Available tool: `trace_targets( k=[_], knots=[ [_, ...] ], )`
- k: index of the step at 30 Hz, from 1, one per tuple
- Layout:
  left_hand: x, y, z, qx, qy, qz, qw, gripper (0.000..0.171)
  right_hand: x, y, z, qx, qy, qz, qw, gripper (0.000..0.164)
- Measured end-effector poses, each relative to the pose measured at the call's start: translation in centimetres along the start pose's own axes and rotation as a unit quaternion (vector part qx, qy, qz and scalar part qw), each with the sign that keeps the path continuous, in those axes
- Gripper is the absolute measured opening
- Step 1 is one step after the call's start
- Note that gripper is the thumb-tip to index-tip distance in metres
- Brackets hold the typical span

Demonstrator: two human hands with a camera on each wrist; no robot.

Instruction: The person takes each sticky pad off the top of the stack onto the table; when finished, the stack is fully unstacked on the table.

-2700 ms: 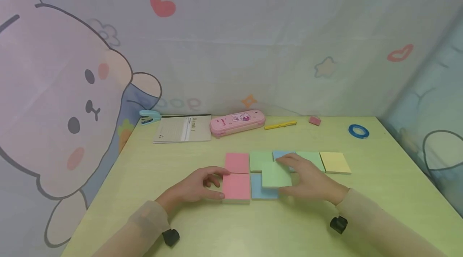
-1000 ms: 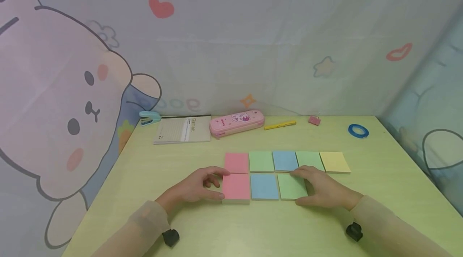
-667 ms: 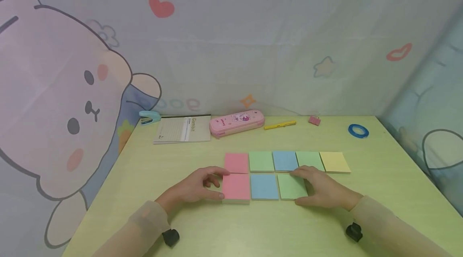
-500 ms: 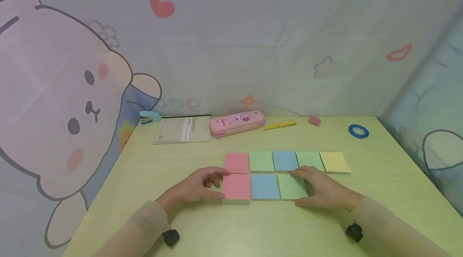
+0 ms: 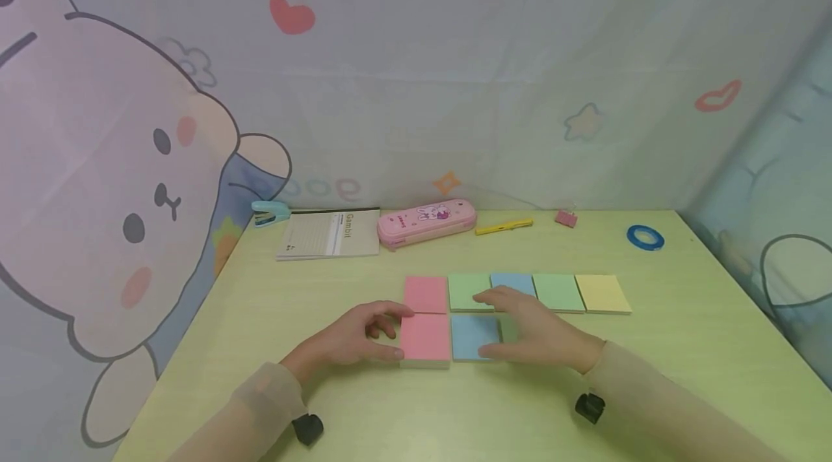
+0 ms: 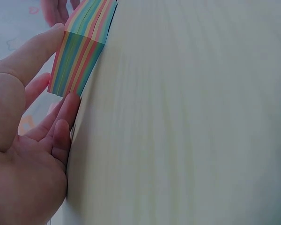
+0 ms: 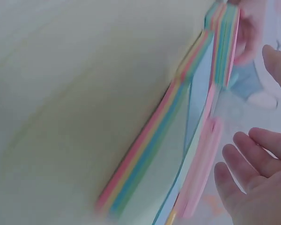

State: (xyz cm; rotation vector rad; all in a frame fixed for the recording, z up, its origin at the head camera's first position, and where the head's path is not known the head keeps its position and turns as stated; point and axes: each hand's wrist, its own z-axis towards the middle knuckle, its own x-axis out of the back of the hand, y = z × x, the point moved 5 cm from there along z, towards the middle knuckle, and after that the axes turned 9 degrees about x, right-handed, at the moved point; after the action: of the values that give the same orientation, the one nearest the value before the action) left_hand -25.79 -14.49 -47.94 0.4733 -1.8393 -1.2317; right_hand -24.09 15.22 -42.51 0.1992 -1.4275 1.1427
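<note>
Square sticky-note pads lie in two rows on the table in the head view. My left hand (image 5: 357,336) holds the left edge of the pink-topped stack (image 5: 425,338), thumb and index finger at its corners. Striped coloured layers show on this stack's side (image 6: 72,65) in the left wrist view. My right hand (image 5: 536,332) hovers with spread fingers over the front row, holding nothing. Beneath it are a blue-topped pad (image 5: 469,339) and a green-topped pad (image 5: 509,328), the latter mostly hidden. In the right wrist view the right fingers (image 7: 246,161) stand apart from the pads.
Behind are pink (image 5: 425,294), green (image 5: 464,292), blue (image 5: 516,281), green (image 5: 559,292) and yellow (image 5: 603,294) pads. Farther back lie a stapler (image 5: 270,212), notepad (image 5: 331,234), pencil case (image 5: 425,224), yellow pen (image 5: 503,227), pink binder clip (image 5: 566,218) and blue tape roll (image 5: 646,237).
My right hand carried the green pad rightward and set it down beside the blue one. It then let go and moved left over the blue pad. My left hand has stayed put.
</note>
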Motion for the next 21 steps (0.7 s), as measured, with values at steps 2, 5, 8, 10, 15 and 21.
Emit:
trace_targets(
  k=[2,5,8,10,15,21],
  knots=[
    [0.0,0.0,0.1,0.001,-0.001,0.000,1.0000,0.060,-1.0,-0.8,1.2,0.016,-0.012,0.012,1.000,0.079],
    [0.1,-0.1,0.1,0.002,0.001,0.005,1.0000,0.060,-2.6,-1.8,2.7,0.037,-0.033,0.016,0.999,0.083],
    [0.1,-0.1,0.1,-0.001,0.001,0.013,0.9999,0.060,-4.0,-2.3,3.8,0.041,-0.050,0.017,0.998,0.086],
    [0.2,-0.1,0.1,-0.001,0.001,0.017,0.9999,0.060,-4.7,-2.6,4.2,0.041,-0.056,0.009,0.998,0.085],
    [0.1,0.0,0.1,-0.006,-0.002,0.017,0.9998,0.060,-5.3,-2.9,4.5,0.037,-0.057,-0.014,0.998,0.083],
    [0.1,0.0,0.1,-0.004,0.001,0.016,0.9999,0.062,-5.5,-2.8,4.6,0.037,-0.056,-0.034,0.997,0.083]
  ],
)
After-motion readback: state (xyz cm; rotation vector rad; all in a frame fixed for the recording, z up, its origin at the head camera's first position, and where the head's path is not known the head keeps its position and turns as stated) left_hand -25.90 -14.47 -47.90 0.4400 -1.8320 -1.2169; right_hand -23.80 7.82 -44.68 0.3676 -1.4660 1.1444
